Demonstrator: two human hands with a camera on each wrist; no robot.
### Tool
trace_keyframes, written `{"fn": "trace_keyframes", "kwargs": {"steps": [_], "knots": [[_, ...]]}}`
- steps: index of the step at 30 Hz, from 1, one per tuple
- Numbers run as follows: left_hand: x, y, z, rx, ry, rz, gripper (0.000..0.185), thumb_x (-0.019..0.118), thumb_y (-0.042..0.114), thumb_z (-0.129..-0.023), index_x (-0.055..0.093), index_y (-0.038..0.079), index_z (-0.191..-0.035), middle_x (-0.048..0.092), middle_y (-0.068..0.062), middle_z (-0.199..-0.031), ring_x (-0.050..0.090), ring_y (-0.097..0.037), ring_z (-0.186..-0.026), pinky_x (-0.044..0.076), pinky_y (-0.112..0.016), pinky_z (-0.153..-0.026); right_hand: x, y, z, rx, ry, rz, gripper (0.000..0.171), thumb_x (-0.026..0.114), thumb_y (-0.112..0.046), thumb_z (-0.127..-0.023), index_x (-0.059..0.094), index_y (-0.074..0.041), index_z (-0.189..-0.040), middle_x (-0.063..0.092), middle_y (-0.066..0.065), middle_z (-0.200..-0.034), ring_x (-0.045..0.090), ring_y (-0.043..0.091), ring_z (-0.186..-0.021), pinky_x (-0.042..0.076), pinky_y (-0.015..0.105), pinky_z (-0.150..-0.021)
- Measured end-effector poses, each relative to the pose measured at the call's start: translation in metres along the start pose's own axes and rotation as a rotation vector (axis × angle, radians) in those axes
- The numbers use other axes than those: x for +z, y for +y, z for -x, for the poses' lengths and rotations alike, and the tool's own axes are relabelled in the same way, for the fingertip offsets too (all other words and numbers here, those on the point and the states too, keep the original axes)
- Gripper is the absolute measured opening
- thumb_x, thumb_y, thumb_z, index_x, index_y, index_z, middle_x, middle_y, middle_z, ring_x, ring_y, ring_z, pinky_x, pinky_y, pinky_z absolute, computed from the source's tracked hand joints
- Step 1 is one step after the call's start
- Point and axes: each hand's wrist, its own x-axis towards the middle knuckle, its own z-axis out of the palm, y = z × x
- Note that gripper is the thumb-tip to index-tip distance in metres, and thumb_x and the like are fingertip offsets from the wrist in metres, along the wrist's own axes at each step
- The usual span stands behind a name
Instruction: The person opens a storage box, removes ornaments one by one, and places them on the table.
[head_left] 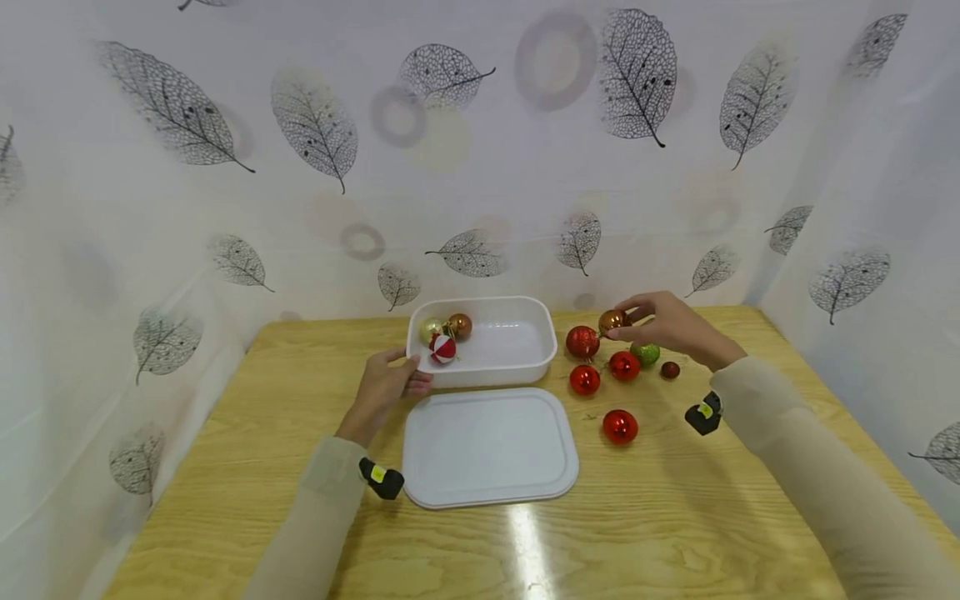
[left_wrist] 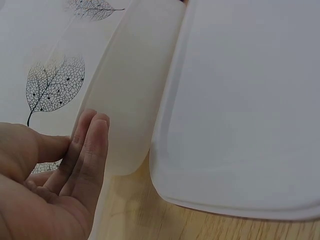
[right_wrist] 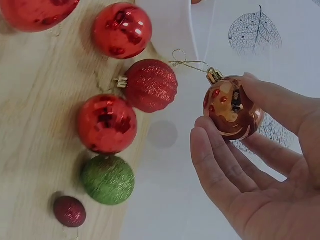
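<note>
The right hand (head_left: pixel 671 327) pinches a shiny copper bauble (head_left: pixel 613 321) between thumb and fingertips, lifted above the table (head_left: pixel 225 467) just right of the white tub (head_left: pixel 525 367). The left hand (head_left: pixel 386 390), fingers straight, rests against the tub's near left corner. Inside the tub lie three baubles (head_left: pixel 444 336). The lid (head_left: pixel 487 446) lies flat before it. Red baubles (head_left: pixel 584 379) and a green bauble (head_left: pixel 647 353) sit beneath the right hand.

A flat white lid (head_left: pixel 489 446) lies on the wooden table (head_left: pixel 225 467) (leaf-printed curtain (head_left: pixel 225 167) behind).
</note>
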Motion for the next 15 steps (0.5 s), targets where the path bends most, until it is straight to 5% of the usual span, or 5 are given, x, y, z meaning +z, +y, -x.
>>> {"fn": "trace_keyframes", "kwargs": {"steps": [9, 15], "knots": [[0.000, 0.001, 0.001, -0.003, -0.005, 0.009, 0.046, 0.052, 0.012, -0.107, 0.042, -0.008, -0.148, 0.074, -0.013, -0.083, 0.073, -0.017, -0.071, 0.065, -0.028, -0.071, -0.005, 0.023, 0.023, 0.018, 0.019, 0.042, 0.056, 0.075, -0.038, -0.093, 0.062, -0.003, -0.134, 0.064, 0.023, -0.126, 0.063, 0.034, -0.111, 0.059, 0.045, -0.088], [0.000, 0.000, 0.000, -0.009, -0.002, 0.020, 0.047, 0.052, 0.012, -0.107, 0.041, -0.008, -0.148, 0.073, -0.012, -0.081, 0.073, -0.018, -0.070, 0.065, -0.028, -0.070, -0.004, 0.041, 0.035, 0.047, -0.009, -0.036, 0.060, 0.077, -0.035, -0.092, 0.059, 0.001, -0.136, 0.060, 0.028, -0.130, 0.068, 0.031, -0.104, 0.060, 0.048, -0.089]]}}
